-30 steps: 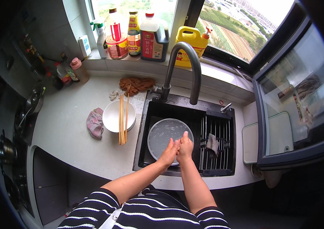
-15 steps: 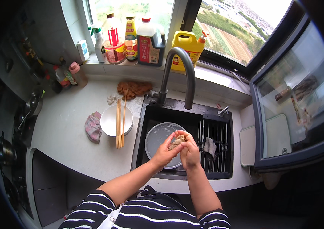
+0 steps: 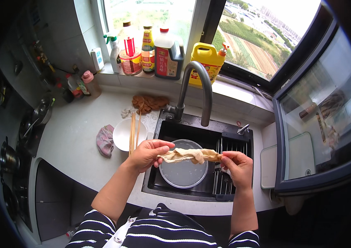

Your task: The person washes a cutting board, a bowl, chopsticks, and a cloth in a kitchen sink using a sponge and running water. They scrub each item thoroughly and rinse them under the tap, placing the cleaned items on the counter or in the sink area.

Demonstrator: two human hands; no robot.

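A beige cloth (image 3: pixel 190 155), stretched out lengthwise and loosely twisted, hangs in the air between my two hands. My left hand (image 3: pixel 150 156) pinches one end, and my right hand (image 3: pixel 238 166) grips the other between thumb and fingers. Below the cloth, a round basin (image 3: pixel 183 187) holding cloudy greyish water sits in the black sink (image 3: pixel 152 182). Left of the sink stands a white bowl (image 3: pixel 120 136) with long wooden chopsticks (image 3: pixel 132 130) lying across it; my left hand partly covers their near ends.
A grey faucet (image 3: pixel 207 99) arches over the sink, with a slatted drying rack (image 3: pixel 225 188) at its right. A pink-grey cloth (image 3: pixel 105 141) and a brown cloth (image 3: pixel 150 103) lie on the counter. Several bottles and a yellow jug (image 3: pixel 207 62) line the sill. An open window sash (image 3: pixel 281 165) juts in at right.
My hands have moved apart, left hand leftward and right hand rightward. The cloth, bunched between them before, is now drawn out long. The view has shifted slightly.
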